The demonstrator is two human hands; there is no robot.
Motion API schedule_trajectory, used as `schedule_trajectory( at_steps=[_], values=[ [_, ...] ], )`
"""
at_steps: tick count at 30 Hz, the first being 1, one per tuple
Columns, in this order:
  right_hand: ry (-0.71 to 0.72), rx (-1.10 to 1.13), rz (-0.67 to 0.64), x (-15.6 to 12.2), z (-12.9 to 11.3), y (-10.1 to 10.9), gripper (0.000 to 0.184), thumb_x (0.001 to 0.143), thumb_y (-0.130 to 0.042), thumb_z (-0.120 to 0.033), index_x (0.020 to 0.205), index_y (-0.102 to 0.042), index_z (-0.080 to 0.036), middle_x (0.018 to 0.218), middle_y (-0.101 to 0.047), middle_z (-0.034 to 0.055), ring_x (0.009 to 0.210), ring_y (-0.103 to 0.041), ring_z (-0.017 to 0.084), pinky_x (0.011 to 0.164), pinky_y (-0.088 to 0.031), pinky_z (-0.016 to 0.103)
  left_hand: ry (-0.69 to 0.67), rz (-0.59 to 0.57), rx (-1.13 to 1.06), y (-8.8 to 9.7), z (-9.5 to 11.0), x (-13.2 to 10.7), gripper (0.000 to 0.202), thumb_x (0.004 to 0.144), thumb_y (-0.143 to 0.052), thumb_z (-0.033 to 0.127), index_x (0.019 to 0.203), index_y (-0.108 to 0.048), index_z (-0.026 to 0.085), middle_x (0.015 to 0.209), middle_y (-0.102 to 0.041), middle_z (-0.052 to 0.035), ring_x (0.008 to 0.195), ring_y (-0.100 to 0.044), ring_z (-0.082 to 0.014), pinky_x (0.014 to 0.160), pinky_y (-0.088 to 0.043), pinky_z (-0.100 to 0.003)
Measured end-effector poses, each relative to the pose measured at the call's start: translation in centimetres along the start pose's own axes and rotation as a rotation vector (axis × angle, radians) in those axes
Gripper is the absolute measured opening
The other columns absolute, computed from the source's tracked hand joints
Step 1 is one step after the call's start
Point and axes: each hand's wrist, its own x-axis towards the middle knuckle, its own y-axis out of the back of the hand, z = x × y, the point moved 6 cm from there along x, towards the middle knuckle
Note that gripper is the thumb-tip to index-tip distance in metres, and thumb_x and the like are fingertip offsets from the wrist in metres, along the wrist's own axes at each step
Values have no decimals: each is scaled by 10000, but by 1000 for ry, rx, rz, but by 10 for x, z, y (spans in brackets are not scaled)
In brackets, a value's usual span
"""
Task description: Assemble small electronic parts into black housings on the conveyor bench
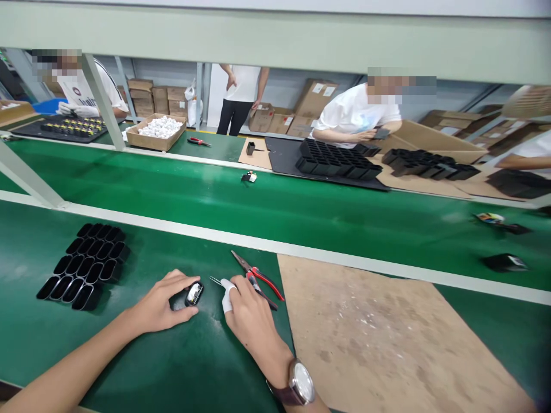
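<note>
Thumb and fingers of my left hand [166,304] grip the sides of a small black plastic case [194,293], its open top facing me. White and metallic parts show inside it. My right hand [252,318] is closed on thin metal tweezers [216,281], whose tips point left toward the case without touching it. White covers wrap fingertips of that hand, and a watch sits on the wrist. Red-and-black needle-nose pliers [257,278] lie just beyond my right hand, which partly hides one handle. The rest of the tweezers is hidden in my grip.
Rows of empty black cases [84,265] stand to the left. A brown board [370,327] lies to the right. Beyond a pale rail [181,226], a green conveyor belt [301,209] carries electronic parts [249,176] and a black case [504,262]. Co-workers occupy the far side.
</note>
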Motion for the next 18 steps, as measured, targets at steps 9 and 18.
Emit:
schedule_trajectory(
  at_steps=[9, 18],
  values=[
    [-3, 620, -30, 7, -8, 9, 422, 948, -435, 16, 1244, -631, -212, 1144, -628, 92, 1051, -602, 228, 871, -566, 383, 119, -137, 10, -4, -2, -3, 526, 902, -790, 273, 1401, -637, 336, 1126, -654, -43, 1064, -644, -226, 963, -549, -354],
    [20, 643, -150, 6, -21, 2, 424, 864, -429, 51, 1139, -641, -192, 1190, -615, 115, 1084, -589, 259, 908, -568, 456, 95, -115, 30, -4, -4, -5, 548, 877, -817, 261, 1391, -640, 331, 1119, -667, -49, 1061, -638, -246, 950, -547, -369]
  ],
)
